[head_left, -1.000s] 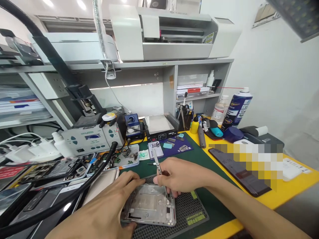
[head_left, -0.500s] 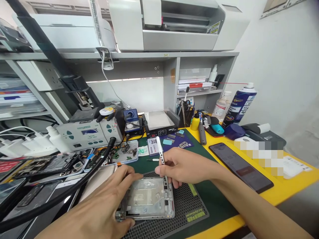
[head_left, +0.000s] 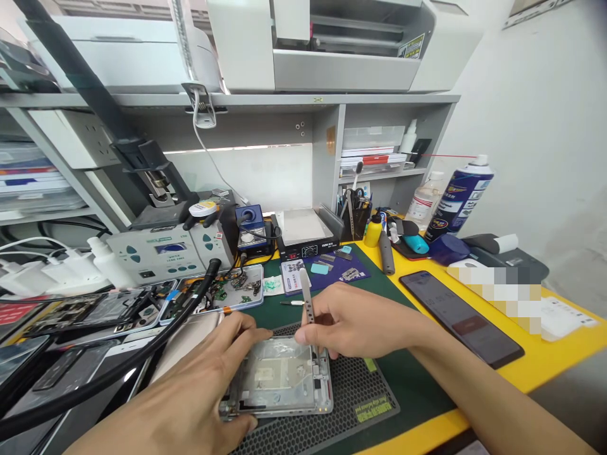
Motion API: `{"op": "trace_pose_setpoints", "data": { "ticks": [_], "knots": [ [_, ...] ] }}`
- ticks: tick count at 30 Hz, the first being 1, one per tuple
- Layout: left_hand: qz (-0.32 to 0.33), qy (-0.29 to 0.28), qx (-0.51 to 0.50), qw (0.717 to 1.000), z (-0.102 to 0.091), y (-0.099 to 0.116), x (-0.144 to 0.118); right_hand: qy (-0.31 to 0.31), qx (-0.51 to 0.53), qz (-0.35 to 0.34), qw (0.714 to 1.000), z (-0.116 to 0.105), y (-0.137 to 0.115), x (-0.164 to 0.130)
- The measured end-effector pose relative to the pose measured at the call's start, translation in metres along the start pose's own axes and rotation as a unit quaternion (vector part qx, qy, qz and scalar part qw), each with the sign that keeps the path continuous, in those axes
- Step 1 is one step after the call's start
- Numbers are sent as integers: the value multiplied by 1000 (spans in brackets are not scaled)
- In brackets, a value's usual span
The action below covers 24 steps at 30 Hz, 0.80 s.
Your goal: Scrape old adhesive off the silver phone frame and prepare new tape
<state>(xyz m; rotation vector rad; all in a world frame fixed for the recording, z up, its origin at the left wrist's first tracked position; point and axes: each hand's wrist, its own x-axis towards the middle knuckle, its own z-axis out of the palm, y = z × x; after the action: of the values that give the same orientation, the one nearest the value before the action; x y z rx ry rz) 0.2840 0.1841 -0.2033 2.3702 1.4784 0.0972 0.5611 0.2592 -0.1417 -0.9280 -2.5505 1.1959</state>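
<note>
Your left hand is steadying the phone frame lying near-left, while your right hand is pinching upright tweezers over its right edge.

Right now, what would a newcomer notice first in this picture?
At the bottom centre, the left hand steadies a silver phone frame on a black mat, while the right hand works tweezers into its right edge. A dark phone lies to the right on the yellow table.
</note>
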Motion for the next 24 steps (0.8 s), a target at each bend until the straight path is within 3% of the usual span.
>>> {"op": "trace_pose_setpoints", "data": {
  "ticks": [8,15,19,24],
  "knots": [
    [1,7,-7,1000,-2,0,-2,33,47,13,998,1,-1,-1],
    [-4,1,-71,997,-28,31,3,105,185,21,977,8,-2,5],
    [2,7,-103,995,-36,40,7,97,262,22,960,18,-3,11],
    [9,16,-116,993,-35,38,4,68,287,31,955,28,-9,14]
  ]
}}
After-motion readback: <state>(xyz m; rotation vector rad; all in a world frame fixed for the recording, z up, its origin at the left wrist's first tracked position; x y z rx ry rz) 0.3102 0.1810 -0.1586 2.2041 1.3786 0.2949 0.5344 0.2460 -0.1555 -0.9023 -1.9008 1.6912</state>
